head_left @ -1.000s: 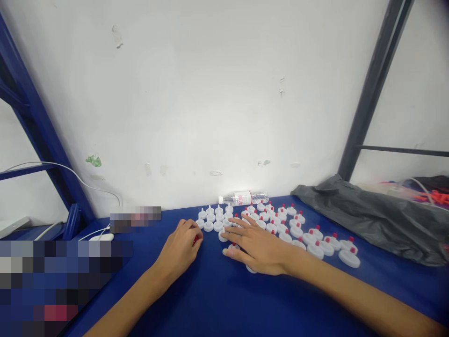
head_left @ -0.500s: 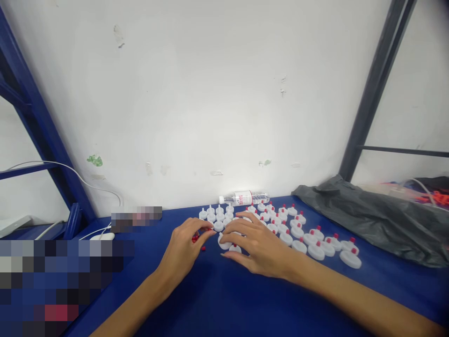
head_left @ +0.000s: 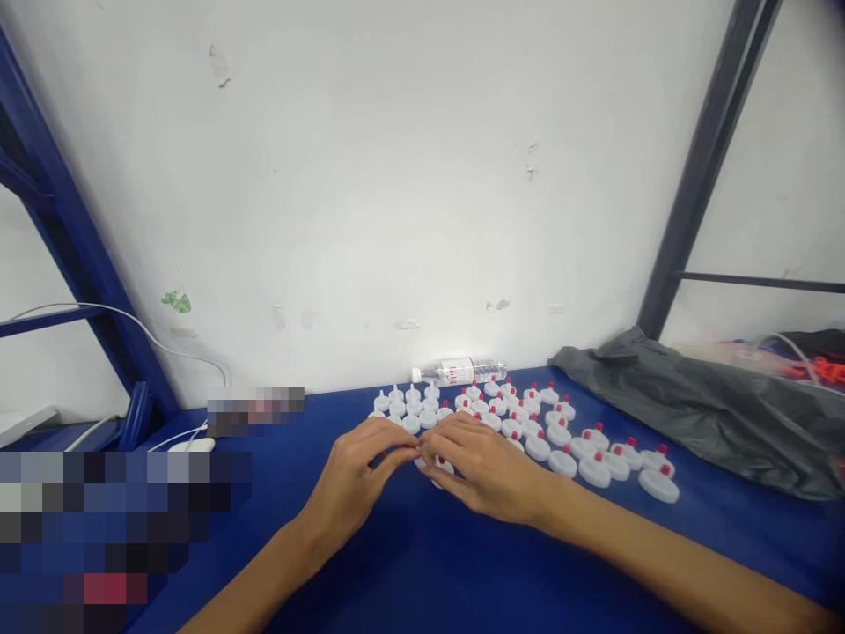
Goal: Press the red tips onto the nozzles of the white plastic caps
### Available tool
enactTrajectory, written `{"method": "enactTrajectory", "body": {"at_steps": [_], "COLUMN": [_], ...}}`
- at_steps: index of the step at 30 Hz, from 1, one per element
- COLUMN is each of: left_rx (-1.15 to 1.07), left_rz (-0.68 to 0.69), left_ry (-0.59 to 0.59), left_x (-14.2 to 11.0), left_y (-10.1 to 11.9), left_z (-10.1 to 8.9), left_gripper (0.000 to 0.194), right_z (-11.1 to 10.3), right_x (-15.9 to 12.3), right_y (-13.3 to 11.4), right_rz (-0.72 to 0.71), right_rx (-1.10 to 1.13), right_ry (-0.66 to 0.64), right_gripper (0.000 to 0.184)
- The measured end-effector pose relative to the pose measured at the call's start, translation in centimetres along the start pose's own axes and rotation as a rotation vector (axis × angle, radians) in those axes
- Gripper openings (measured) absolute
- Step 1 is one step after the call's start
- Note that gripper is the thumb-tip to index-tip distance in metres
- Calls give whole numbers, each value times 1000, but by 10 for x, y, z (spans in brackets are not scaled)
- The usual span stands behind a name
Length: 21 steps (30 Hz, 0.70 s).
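My left hand (head_left: 366, 462) is closed in a pinch, its thumb and index fingertips meeting at the right hand's fingers. Whatever lies in that pinch is hidden. My right hand (head_left: 479, 462) curls around a white nozzle lid (head_left: 422, 461), only part of which shows between the hands. Just under the right fingers sits another white lid (head_left: 441, 478) with a red tip. Behind the hands stand several white lids with bare nozzles (head_left: 413, 407). Many white lids with red tips (head_left: 562, 461) spread to the right.
A clear plastic bottle (head_left: 457, 371) lies against the wall behind the lids. Dark grey sheeting (head_left: 700, 414) covers the table's right side. A white cable and a white mouse-like object (head_left: 191, 446) are at left. Metal posts (head_left: 693, 176) rise at both sides.
My left hand has moved right to meet the right hand. The right fingers have drawn in closer around the lid. The small loose red caps by the left hand are out of sight.
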<state>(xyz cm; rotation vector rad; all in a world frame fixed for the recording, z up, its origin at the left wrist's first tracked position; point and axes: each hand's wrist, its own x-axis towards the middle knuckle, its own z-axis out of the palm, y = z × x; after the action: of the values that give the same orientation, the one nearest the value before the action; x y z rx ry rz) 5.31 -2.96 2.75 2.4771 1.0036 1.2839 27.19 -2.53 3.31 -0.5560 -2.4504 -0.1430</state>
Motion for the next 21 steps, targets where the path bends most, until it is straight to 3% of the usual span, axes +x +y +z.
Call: {"method": "enactTrajectory", "body": {"at_steps": [3,5,9,11,13,16,18,21], "left_rx": [-36,-90,-357,-545,-759,-1030,-1074,-976], "left_rz": [9,-55,-344,-470,-553,-588,-571,-557], "left_ry": [-4,-8,-24,-38,-114,-363,-466,-454], "left_x": [0,1,4,6,6,4,3,1], "left_y": [2,3,4,4,6,11,13,13], "left_z": [0,-1,-3,-4,-6,-8,-8,-6], "left_gripper": [14,16,21,35,47,37,32,32], "right_z": [0,0,-1,-2,-2,-3,-2,0], "right_x": [0,-1,-2,-2,-2,-3,-3,-3], "right_y": [2,4,6,6,5,1,-2,-6], "right_rz": [-9,-25,-74,-119,-172,-248,-278,-278], "right_rx": [10,4,-4,7,14,23,40,78], "right_ry": [24,39,113,154,181,204,216,225], "right_gripper": [5,7,9,10,13,18,18,13]}}
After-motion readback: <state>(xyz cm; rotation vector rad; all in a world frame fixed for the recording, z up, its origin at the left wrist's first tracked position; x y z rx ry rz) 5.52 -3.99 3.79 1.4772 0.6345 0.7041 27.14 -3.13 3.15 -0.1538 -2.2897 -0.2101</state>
